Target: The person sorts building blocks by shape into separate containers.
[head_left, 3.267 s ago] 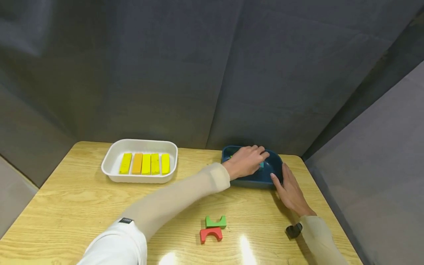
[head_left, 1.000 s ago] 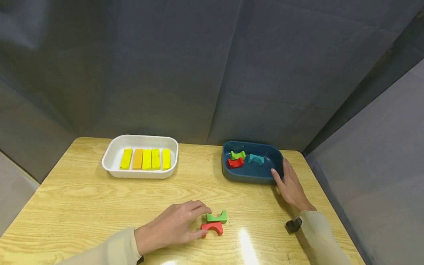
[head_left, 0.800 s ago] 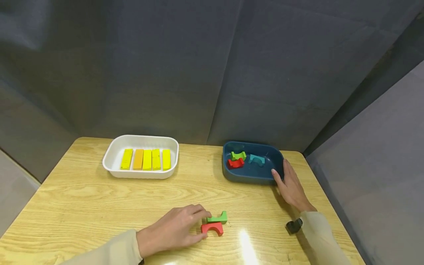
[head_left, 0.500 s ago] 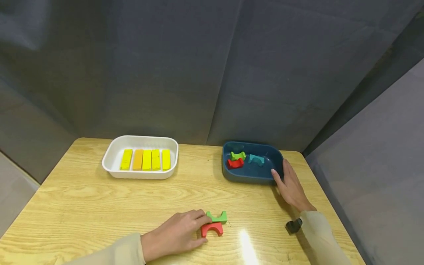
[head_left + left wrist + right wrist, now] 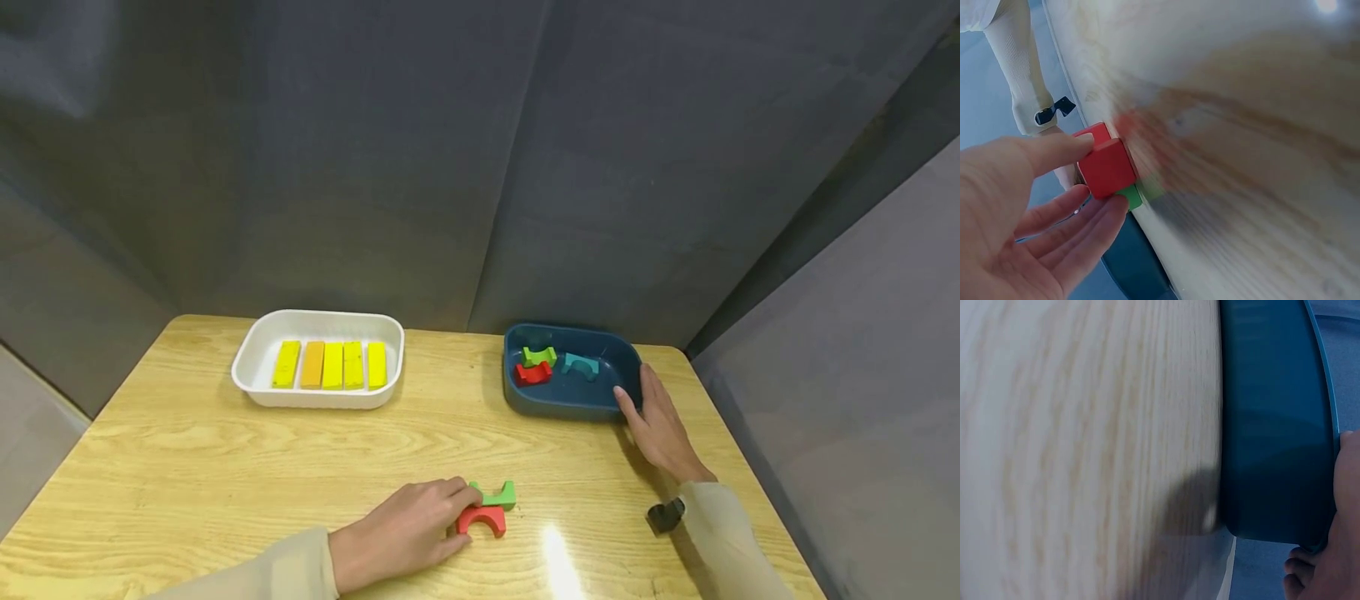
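My left hand (image 5: 408, 529) pinches a red arch block (image 5: 493, 518) between thumb and fingers at its left end. In the left wrist view the thumb lies on one side of the red arch block (image 5: 1109, 169), with fingertips at the other. A green arch block (image 5: 508, 497) sits directly behind it, curve upward. My right hand (image 5: 663, 429) rests with straight fingers against the right end of a dark blue tray (image 5: 562, 408), thumb at the near rim. Inside lie a light green arch block (image 5: 538, 357), a red arch block (image 5: 533, 374) and a teal arch block (image 5: 581, 365).
A white tray (image 5: 315, 400) stands at the back left of the wooden table (image 5: 225, 475). It holds several yellow blocks (image 5: 332, 366) and an orange block (image 5: 312, 366) in a row. Dark cloth (image 5: 360, 167) hangs behind the table.
The left hand has left the blue tray, come back to the front blocks and closed its fingers on the red arch block. The right hand stays at the blue tray.
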Demonstrator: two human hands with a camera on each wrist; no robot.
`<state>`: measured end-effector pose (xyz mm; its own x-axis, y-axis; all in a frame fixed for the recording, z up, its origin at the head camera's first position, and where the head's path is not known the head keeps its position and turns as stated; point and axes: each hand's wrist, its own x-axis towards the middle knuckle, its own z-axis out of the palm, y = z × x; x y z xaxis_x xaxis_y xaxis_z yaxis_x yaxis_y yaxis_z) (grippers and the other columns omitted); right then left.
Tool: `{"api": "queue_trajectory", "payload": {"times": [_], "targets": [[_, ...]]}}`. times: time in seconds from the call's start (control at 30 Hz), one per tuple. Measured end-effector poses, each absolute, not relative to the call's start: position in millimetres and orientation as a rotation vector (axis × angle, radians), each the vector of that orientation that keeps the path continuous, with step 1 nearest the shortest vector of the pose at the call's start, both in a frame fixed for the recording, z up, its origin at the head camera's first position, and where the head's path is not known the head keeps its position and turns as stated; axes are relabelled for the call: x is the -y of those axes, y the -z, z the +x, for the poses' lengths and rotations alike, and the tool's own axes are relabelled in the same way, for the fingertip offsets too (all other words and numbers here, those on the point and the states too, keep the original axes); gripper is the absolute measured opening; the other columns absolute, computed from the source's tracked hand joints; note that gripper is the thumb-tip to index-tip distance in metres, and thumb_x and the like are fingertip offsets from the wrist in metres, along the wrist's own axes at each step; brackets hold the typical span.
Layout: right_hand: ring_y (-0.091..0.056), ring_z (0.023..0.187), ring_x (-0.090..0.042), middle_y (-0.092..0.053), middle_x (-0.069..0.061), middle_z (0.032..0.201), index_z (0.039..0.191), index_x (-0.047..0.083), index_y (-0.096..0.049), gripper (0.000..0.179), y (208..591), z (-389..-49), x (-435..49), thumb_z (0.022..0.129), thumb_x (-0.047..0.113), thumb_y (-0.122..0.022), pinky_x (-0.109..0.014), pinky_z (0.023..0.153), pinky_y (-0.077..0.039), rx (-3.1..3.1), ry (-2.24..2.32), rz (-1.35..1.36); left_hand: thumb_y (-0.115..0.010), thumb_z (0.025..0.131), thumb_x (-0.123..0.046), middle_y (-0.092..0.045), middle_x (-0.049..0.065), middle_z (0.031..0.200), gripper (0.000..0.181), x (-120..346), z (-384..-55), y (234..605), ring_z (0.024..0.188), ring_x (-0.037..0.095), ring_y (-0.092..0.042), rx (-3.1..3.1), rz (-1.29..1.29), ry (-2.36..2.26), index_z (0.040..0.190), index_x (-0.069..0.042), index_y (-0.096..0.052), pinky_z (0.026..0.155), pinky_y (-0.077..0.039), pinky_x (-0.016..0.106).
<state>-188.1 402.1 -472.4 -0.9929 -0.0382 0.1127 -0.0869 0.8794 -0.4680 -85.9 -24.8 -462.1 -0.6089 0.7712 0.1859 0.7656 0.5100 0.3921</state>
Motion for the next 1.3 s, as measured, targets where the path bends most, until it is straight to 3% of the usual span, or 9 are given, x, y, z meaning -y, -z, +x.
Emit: {"api": "queue_trajectory", "payload": {"times": [0.23,0.7,1.3], "targets": [[-0.009,0.161,-0.053,-0.005,-0.032,0.176,0.17,-0.005,-0.002,0.088,473.7,-188.2,-402.8,0.115,0.054,-0.037,-0.069,0.128,-0.011,2.954,-0.726,0.091,-0.085,0.094,-0.021,-0.063,-0.01,0.097,0.025,23.5,-86.3,462.5,0.074,-0.005,-0.05,-2.701,1.362,-0.735,0.113,-0.014,-0.07,0.063,-0.044,0.009],[-0.008,0.161,-0.053,-0.003,-0.03,0.176,0.17,-0.003,0.0,0.089,473.6,-189.8,-403.6,0.115,0.057,-0.036,-0.069,0.128,-0.011,2.967,-0.722,0.069,-0.084,0.096,-0.022,-0.069,-0.005,0.104,0.027,26.9,-85.7,457.8,0.078,-0.005,-0.053,-2.674,1.326,-0.702,0.118,-0.01,-0.074,0.065,-0.047,0.01],[-0.009,0.161,-0.054,-0.004,-0.031,0.176,0.17,-0.003,-0.001,0.089,476.2,-188.4,-404.0,0.114,0.057,-0.037,-0.071,0.127,-0.011,2.959,-0.723,0.069,-0.084,0.093,-0.021,-0.068,-0.007,0.108,0.026,31.5,-85.2,458.9,0.078,-0.004,-0.05,-2.71,1.311,-0.681,0.117,-0.014,-0.078,0.065,-0.047,0.011]]}}
